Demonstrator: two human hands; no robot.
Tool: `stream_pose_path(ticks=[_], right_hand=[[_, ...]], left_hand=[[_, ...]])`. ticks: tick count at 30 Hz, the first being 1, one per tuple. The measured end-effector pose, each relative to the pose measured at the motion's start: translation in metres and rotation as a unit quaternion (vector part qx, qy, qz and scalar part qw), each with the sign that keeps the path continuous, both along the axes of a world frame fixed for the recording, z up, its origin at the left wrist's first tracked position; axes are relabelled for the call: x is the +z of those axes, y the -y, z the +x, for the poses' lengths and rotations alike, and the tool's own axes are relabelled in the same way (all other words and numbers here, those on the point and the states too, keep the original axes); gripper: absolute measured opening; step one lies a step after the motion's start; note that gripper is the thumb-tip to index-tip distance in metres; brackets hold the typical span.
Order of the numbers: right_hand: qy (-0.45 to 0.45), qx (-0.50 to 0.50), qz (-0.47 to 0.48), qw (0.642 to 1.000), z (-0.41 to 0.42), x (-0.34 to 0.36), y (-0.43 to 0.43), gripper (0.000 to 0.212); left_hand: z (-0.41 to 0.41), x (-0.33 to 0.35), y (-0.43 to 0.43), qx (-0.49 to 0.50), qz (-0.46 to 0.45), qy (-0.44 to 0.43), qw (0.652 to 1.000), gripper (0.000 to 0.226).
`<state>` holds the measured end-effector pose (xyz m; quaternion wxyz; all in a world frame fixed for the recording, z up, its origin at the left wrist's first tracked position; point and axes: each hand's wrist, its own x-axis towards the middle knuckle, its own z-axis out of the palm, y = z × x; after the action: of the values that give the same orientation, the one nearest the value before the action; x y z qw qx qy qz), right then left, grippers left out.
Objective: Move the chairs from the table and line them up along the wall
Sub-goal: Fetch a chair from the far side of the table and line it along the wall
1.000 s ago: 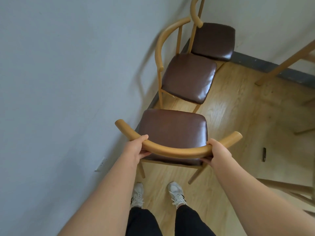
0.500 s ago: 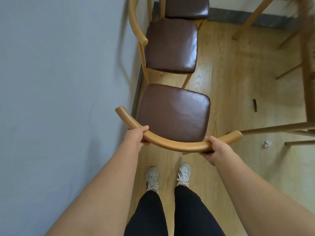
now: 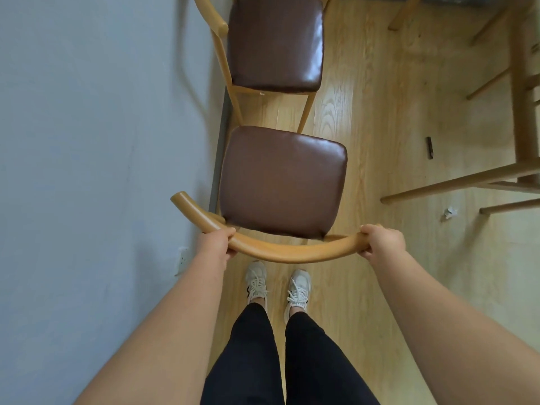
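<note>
Glossy brown leather-like seat (image 3: 282,182) on a smooth varnished wooden backrest (image 3: 280,252); floor (image 3: 380,112) of grained wood.

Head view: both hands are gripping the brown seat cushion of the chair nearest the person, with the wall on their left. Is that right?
Not quite. The head view shows the left hand and right hand gripping the curved wooden backrest of the nearest chair, not its brown seat cushion. The wall is indeed on their left.

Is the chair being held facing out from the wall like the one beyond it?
No. The held chair has its curved backrest toward the person; the chair beyond has its backrest against the wall.
</note>
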<state>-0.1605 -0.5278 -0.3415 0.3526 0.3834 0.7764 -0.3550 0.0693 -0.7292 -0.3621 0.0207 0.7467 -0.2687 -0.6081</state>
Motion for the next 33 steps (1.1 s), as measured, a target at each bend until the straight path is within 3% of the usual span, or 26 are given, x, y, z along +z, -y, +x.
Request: stream_pose_path(ticks=[2,6,16,21,26,30,33], right_hand=[[-0.01,0.025,-0.008,1.0,-0.007,-0.002,-0.005,0.057],[0.033,0.06,-0.009,0.998,-0.016,-0.004,-0.004,0.026],[0.071,0.094,-0.025,0.993,0.006,-0.005,-0.025,0.027],[0.096,0.125,-0.06,0.986,0.03,-0.002,-0.021,0.016],[0.122,0.108,-0.131,0.978,0.062,-0.003,-0.002,0.015],[0.163,0.024,-0.211,0.964,0.097,-0.003,0.034,0.019],[0.203,-0.038,-0.25,0.946,0.125,-0.004,0.065,0.023]], left_hand=[[-0.003,0.001,-0.015,-0.011,0.012,-0.006,1.0,0.047],[-0.017,0.003,-0.058,-0.049,0.046,0.005,0.998,0.04],[-0.023,0.013,-0.05,-0.055,0.03,0.016,0.998,0.045],[-0.032,0.015,-0.013,-0.091,-0.014,0.042,0.995,0.041],[-0.039,0.014,0.037,-0.16,-0.104,0.053,0.98,0.037],[-0.03,0.02,0.064,-0.204,-0.182,0.024,0.962,0.032],[-0.017,0.022,0.073,-0.209,-0.179,0.019,0.961,0.047]])
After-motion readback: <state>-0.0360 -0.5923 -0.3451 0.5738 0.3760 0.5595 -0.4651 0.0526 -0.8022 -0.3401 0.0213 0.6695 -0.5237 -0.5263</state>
